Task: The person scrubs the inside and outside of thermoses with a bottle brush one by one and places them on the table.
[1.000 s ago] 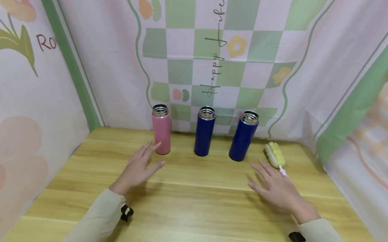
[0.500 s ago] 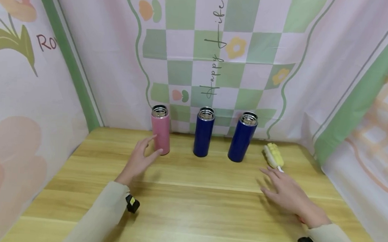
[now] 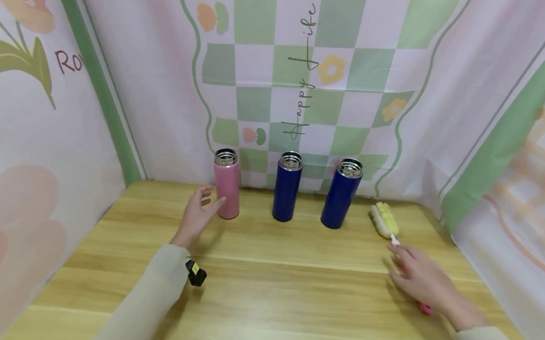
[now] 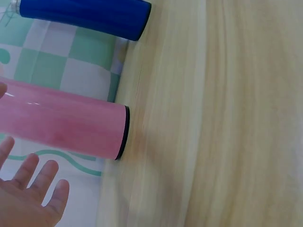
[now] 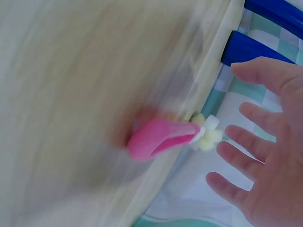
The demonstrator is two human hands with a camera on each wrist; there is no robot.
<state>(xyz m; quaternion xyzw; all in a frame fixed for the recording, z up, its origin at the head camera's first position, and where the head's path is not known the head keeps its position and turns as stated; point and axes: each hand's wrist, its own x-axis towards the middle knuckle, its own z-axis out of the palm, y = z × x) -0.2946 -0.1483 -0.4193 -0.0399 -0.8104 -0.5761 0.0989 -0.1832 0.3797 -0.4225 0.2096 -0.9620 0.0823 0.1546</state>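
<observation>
A pink thermos bottle [image 3: 228, 183] stands upright without a lid, its steel mouth showing. Beside it, my left hand [image 3: 196, 218] reaches around its near left side, fingers spread; in the left wrist view the fingers [image 4: 41, 178] lie apart from the bottle's wall. My right hand [image 3: 421, 278] hovers over the handle of a bottle brush [image 3: 385, 220] with a yellow and white sponge head. The brush's pink handle [image 5: 158, 137] shows in the right wrist view, with the right fingers [image 5: 246, 156] extended and not wrapped around it.
Two dark blue thermos bottles, one in the middle [image 3: 287, 194] and one to its right [image 3: 341, 199], stand lidless in a row with the pink one. A patterned cloth [image 3: 331, 106] hangs behind the wooden table [image 3: 266, 293].
My left hand has moved forward and closer to the pink bottle. The right hand has drawn back to the right, away from the blue bottle, and over the brush's handle.
</observation>
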